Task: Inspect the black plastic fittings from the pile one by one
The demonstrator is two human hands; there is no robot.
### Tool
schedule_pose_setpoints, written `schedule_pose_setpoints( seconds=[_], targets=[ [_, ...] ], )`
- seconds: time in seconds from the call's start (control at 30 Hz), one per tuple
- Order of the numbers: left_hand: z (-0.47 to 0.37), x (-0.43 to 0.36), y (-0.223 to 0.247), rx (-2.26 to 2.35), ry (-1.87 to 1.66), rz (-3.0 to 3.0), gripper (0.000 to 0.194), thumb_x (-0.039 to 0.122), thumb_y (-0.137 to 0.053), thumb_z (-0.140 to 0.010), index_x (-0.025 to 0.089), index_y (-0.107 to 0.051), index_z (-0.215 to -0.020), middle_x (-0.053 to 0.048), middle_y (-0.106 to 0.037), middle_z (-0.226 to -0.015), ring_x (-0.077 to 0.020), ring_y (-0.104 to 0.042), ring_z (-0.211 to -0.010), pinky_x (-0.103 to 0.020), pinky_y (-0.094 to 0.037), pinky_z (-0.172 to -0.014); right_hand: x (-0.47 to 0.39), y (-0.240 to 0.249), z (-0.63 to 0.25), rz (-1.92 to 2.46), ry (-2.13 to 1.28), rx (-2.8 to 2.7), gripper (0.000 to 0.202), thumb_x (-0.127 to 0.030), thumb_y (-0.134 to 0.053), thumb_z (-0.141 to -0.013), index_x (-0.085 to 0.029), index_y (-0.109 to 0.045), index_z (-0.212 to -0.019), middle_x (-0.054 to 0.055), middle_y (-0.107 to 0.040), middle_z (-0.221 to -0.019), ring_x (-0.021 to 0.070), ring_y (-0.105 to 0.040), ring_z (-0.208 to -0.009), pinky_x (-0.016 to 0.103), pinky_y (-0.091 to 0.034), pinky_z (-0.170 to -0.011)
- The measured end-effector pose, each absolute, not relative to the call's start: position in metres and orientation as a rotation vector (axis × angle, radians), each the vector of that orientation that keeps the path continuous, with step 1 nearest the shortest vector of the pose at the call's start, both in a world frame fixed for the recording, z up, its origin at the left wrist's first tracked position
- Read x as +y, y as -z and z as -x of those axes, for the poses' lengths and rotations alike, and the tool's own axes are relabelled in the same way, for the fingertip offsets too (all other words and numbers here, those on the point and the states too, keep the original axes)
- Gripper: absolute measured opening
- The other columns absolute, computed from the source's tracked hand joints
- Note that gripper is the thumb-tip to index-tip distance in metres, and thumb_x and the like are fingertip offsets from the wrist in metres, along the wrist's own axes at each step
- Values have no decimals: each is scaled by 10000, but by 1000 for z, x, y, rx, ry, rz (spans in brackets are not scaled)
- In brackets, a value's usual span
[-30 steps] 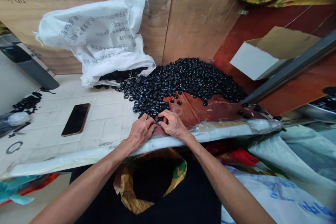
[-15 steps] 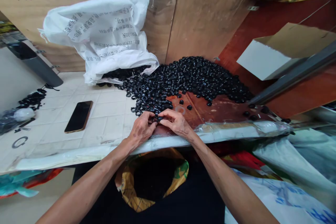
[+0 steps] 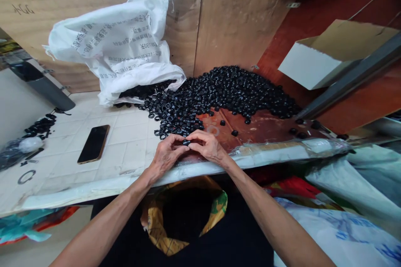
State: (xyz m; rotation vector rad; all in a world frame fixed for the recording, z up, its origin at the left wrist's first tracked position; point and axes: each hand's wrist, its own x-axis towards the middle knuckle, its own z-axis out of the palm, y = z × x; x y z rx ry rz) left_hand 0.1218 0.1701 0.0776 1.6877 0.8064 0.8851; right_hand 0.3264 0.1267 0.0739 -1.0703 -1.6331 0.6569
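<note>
Between the fingertips of my left hand and my right hand is a small black ring-like part. Both hands pinch it, one from each side, just above the table's front edge. Whether it is one piece or two pressed together, I cannot tell. Right behind my fingers lies a pile of black rings. It runs into a larger heap of small black caps at the back right. Below the table edge, an open yellow sack with a dark inside sits at my lap.
A white woven bag spills black parts at the back. On the left lie a phone, a flat grey ring and a dark cylinder. An open carton and a slanting grey bar stand at the right.
My fingers have closed together around the black part, which now lies level between both hands. The whole view has shifted slightly.
</note>
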Motion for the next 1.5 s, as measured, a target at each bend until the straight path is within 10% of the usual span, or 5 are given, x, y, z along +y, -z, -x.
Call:
schedule_pose_setpoints(
  seconds=[0.47, 0.63, 0.8, 0.93, 1.5],
  targets=[
    [-120, 169, -81, 735, -1063, -1997, 182, 279, -748, -902, 209, -732, -1069, -40, -747, -1031, -175, -712, -923, -309, -578, -854, 119, -75, -320, 1148, -744, -1613, 171, -355, -640, -954, -218, -657, -1054, -6, -701, -763, 142, -681, -604, 237, -525, -594],
    [-121, 166, -86, 709, -1030, -1998, 171, 267, -738, -901, 208, -729, -1062, -42, -749, -1051, -182, -711, -966, -328, -578, -908, 118, -80, -319, 1286, -533, -1722, 383, -348, -504, -1033, -212, -590, -686, -20, -571, -571, 125, -544, -527, 256, -434, -589],
    [-121, 167, -82, 760, -1041, -1958, 179, 282, -731, -910, 208, -723, -1073, -46, -739, -1060, -185, -711, -965, -332, -574, -903, 116, -83, -319, 1217, -531, -1717, 203, -336, -563, -1001, -202, -714, -1025, 1, -661, -727, 150, -592, -634, 263, -466, -644],
    [-120, 168, -79, 756, -1050, -1958, 188, 274, -739, -898, 207, -725, -1074, -41, -738, -1042, -181, -706, -950, -331, -571, -906, 116, -83, -319, 1269, -507, -1720, 369, -348, -528, -1024, -203, -660, -710, -6, -585, -607, 142, -541, -577, 270, -429, -612],
    [-101, 123, -99, 711, -876, -1637, 303, 388, -792, -865, 188, -727, -1083, -66, -767, -1028, -209, -731, -939, -340, -614, -876, 53, -99, -282, 1308, -578, -1494, 172, -363, -569, -989, -231, -651, -914, 18, -663, -706, 173, -617, -602, 299, -503, -624]
  ],
)
